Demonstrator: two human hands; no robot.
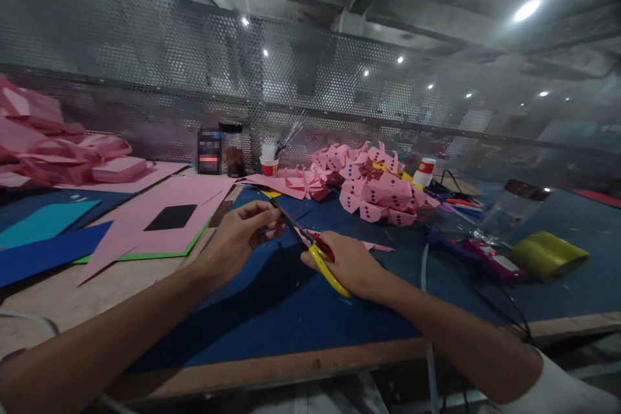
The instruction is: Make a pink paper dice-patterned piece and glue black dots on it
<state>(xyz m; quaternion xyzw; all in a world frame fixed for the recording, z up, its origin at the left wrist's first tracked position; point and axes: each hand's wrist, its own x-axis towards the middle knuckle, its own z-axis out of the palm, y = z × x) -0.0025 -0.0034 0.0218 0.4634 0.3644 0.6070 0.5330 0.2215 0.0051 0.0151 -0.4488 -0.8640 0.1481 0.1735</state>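
Note:
My right hand (pixel 347 262) grips scissors (pixel 330 272) with yellow and red handles. Their blades point up and left, close to the fingertips of my left hand (pixel 242 236). That hand is closed in a pinch, and a small dark bit shows at its fingertips by the blades; I cannot tell exactly what it is. Both hands are above a dark blue mat (pixel 272 317). Just beyond my right hand lie pink paper scraps (pixel 378 246). Behind them is a pile of folded pink paper pieces with dark dots (pixel 373 187).
To the left, pink sheets (pixel 160 191) carry a black paper piece (pixel 171 218), beside blue sheets (pixel 53 249). More folded pink paper (pixel 72 149) is heaped far left. On the right are a yellow roll (pixel 548 255), a clear jar (pixel 514 210) and a magenta corded tool (pixel 495 262).

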